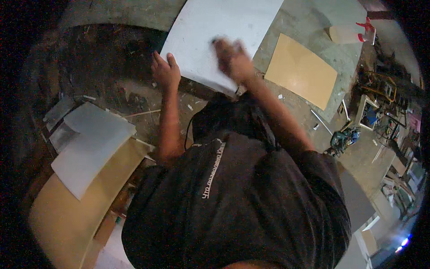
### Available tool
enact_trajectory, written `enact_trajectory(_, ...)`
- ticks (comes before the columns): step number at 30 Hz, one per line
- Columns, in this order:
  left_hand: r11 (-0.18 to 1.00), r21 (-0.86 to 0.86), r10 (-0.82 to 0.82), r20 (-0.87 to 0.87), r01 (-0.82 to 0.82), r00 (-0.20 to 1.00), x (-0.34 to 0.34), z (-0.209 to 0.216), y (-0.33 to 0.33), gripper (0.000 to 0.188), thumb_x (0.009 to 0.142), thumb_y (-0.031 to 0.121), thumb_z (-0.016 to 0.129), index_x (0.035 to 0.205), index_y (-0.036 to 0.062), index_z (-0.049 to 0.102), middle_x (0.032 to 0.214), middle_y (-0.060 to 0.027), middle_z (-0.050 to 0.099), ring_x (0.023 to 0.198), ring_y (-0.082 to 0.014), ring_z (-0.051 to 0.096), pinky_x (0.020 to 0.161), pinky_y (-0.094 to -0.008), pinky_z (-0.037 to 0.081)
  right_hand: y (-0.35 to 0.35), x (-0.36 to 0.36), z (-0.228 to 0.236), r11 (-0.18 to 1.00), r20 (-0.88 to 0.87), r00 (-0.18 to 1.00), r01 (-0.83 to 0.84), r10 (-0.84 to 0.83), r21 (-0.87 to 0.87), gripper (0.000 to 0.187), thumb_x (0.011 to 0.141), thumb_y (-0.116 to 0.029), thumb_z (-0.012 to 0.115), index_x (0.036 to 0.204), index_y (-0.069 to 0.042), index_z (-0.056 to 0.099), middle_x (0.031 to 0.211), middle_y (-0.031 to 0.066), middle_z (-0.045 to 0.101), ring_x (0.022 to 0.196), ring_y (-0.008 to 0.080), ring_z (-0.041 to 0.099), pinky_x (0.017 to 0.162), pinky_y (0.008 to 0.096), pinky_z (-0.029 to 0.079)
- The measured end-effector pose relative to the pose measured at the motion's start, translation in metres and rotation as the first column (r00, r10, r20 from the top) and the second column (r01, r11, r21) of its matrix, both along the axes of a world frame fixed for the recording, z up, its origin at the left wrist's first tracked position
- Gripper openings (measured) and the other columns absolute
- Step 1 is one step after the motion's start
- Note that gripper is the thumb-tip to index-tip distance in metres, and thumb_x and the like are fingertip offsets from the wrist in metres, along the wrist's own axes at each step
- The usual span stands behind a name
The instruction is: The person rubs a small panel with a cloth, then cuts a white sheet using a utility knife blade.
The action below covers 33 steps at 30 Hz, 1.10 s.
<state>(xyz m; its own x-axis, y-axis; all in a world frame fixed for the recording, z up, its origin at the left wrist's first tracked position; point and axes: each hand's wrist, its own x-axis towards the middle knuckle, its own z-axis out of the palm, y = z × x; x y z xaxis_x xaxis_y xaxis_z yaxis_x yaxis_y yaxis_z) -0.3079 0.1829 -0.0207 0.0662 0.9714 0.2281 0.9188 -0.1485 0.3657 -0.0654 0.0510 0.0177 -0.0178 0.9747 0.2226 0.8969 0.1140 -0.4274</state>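
Observation:
A large white sheet [215, 27] lies before me on a greenish-grey work surface, its near end toward my body. My left hand [166, 72] is at the sheet's left edge, thumb apart from the fingers, which are stretched forward with nothing seen in them. Over the sheet's near right part is my right hand [233, 58], smeared by motion. A dark patch shows at its fingertips, but I cannot make out whether it is an object. To the right of the sheet lies a smaller tan rectangular board [301, 71].
A pale container with red parts [347, 35] lies at the far right. A green tool [344, 138], a small frame [366, 112] and scraps clutter the right side. At left, a grey sheet [92, 143] overlaps a large tan board [58, 215].

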Motion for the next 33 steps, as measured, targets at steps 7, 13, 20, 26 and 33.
enact_trajectory(7, 0.997, 0.012, -0.08, 0.16, 0.079, 0.984, 0.001, 0.004, -0.001, 0.059, 0.102, 0.04, 0.053, 0.144, -0.0019, 0.046, 0.139, -0.0283, 0.055, 0.128, -0.0453, 0.052, 0.11, -0.0552, 0.037, -0.018, -0.045, -0.019, 0.935, 0.125, 0.939, -0.335, 0.321, 0.118, 0.065, 0.092, -0.035, 0.063, 0.15, -0.01, 0.049, 0.16, 0.0138, 0.041, 0.142, 0.0323, 0.045, 0.122, 0.0542, 0.027)
enact_trajectory(13, 0.984, -0.121, -0.078, 0.356, 0.129, 0.931, -0.026, -0.01, 0.015, 0.058, 0.097, 0.044, 0.065, 0.13, -0.002, 0.056, 0.121, -0.025, 0.065, 0.113, -0.0401, 0.063, 0.1, -0.0497, 0.046, 0.027, 0.039, 0.013, 0.977, 0.125, 0.979, 0.143, -0.163, 0.156, 0.052, 0.095, -0.026, 0.056, 0.144, -0.009, 0.056, 0.15, 0.0162, 0.051, 0.137, 0.0346, 0.05, 0.113, 0.0536, 0.039)
enact_trajectory(20, 0.893, -0.409, -0.037, 0.352, 0.189, 0.935, -0.026, 0.023, 0.034, 0.053, 0.086, 0.045, 0.08, 0.107, -0.0007, 0.062, 0.098, -0.0175, 0.072, 0.089, -0.0281, 0.069, 0.08, -0.0418, 0.054, -0.046, -0.013, 0.002, 0.999, -0.223, 0.975, -0.022, 0.015, -0.031, 0.024, 0.09, -0.011, 0.062, 0.112, -0.009, 0.074, 0.105, 0.0153, 0.067, 0.102, 0.0355, 0.063, 0.085, 0.045, 0.055)
enact_trajectory(26, 0.736, -0.544, -0.171, 0.426, 0.403, 0.888, -0.021, 0.036, 0.07, 0.049, 0.083, 0.044, 0.084, 0.091, -0.0001, 0.063, 0.086, -0.0131, 0.071, 0.072, -0.0222, 0.067, 0.069, -0.0394, 0.054, 0.093, -0.077, 0.003, 0.972, -0.248, 0.941, 0.234, -0.23, -0.014, 0.019, 0.081, -0.015, 0.073, 0.099, -0.009, 0.076, 0.093, 0.0128, 0.063, 0.092, 0.0338, 0.061, 0.075, 0.0439, 0.054)
enact_trajectory(33, 0.782, 0.044, -0.579, 0.42, 0.621, 0.699, -0.017, 0.012, 0.063, 0.074, 0.088, 0.038, 0.078, 0.141, -0.0017, 0.046, 0.137, -0.026, 0.053, 0.127, -0.0384, 0.053, 0.107, -0.0501, 0.04, 0.1, -0.09, -0.006, 0.811, -0.336, 0.738, 0.539, -0.586, -0.229, 0.013, 0.086, -0.018, 0.07, 0.095, -0.011, 0.077, 0.084, 0.0141, 0.063, 0.083, 0.0354, 0.061, 0.072, 0.048, 0.05)
